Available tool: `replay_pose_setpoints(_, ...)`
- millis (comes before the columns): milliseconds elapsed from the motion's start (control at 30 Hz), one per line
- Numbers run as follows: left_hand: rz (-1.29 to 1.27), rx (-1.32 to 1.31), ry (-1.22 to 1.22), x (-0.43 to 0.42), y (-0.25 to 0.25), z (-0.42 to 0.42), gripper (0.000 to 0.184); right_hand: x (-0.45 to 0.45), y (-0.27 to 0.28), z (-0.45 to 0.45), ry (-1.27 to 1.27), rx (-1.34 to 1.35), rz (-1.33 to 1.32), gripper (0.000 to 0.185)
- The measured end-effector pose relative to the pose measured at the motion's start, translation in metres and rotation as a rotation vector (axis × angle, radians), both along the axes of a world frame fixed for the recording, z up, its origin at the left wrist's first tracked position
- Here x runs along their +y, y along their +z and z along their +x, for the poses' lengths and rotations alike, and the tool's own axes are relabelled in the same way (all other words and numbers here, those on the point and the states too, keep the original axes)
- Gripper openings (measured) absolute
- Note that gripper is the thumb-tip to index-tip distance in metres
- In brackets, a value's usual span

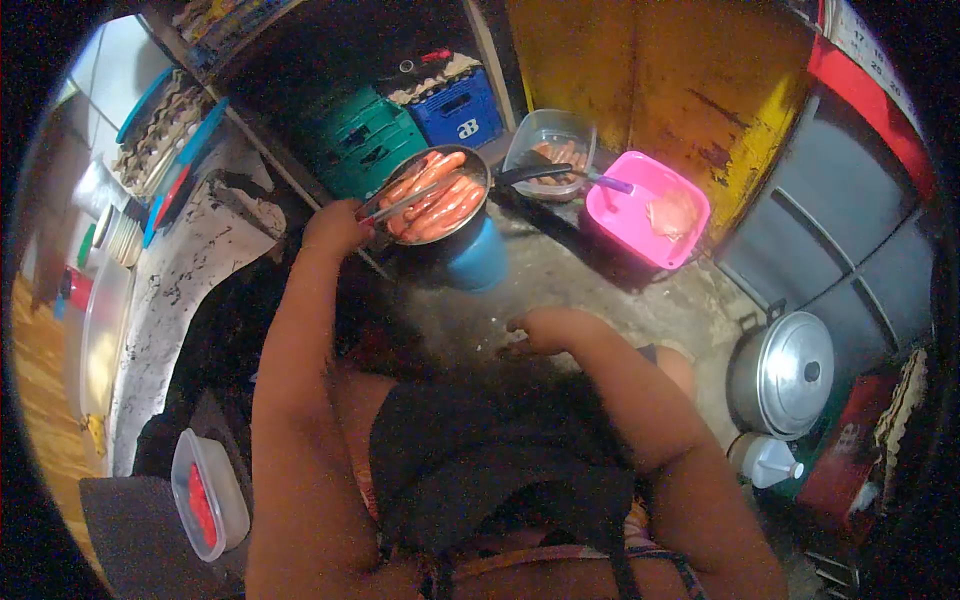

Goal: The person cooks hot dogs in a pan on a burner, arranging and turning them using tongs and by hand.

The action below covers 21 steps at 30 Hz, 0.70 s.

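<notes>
My left hand [335, 230] is closed around metal tongs [412, 203], whose arms reach over a round frying pan [487, 190]. Several glossy reddish sausages [445, 208] fill the pan, and the tongs lie across them. The pan's black handle points right, over a clear plastic container [553, 125]. Under the pan, a blue round base [478, 258] stands on the floor. My right hand [555, 330] hangs below and right of the pan, in front of my lap, with loosely bent fingers apart and nothing visible in it.
A pink basin [625, 245] holds something pale pink and a purple-handled utensil. A lidded pot [795, 370] and a white jug [765, 462] stand at right. Green [370, 140] and blue crates [460, 110] sit behind. At lower left is a container [235, 500] with red contents.
</notes>
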<state>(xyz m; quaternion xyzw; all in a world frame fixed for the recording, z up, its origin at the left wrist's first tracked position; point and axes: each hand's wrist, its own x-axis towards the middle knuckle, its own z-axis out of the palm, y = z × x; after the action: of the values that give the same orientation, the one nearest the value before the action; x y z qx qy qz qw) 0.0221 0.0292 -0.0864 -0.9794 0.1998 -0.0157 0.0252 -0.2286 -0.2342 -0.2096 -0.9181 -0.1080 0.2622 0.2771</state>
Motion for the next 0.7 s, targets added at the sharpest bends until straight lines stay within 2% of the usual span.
replay_pose_setpoints(67, -0.037, 0.094, 0.011, -0.003, 0.006, 0.004, 0.042, 0.002, 0.020, -0.006, -0.020, 0.023, -0.003, 0.059)
replay_pose_setpoints(200, 0.012, 0.101, 0.012, -0.013, 0.012, 0.001, 0.043, -0.002, -0.018, 0.005, 0.014, 0.004, -0.019, 0.061)
replay_pose_setpoints(300, 0.095, 0.077, 0.017, -0.013, 0.023, -0.006, 0.043, -0.004, -0.026, 0.007, 0.026, -0.006, -0.001, 0.061)
replay_pose_setpoints(367, 0.199, 0.052, 0.049, -0.016, 0.038, -0.022, 0.042, -0.002, -0.004, 0.004, 0.014, 0.061, 0.024, 0.060)
replay_pose_setpoints(500, 0.154, 0.037, 0.124, -0.016, 0.042, -0.024, 0.042, 0.002, -0.012, 0.007, 0.016, 0.023, -0.010, 0.059)
replay_pose_setpoints(567, 0.129, 0.010, 0.107, -0.020, 0.047, -0.031, 0.041, 0.006, 0.015, 0.001, -0.006, 0.076, -0.051, 0.058)
replay_pose_setpoints(700, 0.166, 0.039, 0.138, -0.029, 0.041, -0.019, 0.040, 0.002, -0.011, 0.007, 0.012, 0.038, -0.007, 0.057)
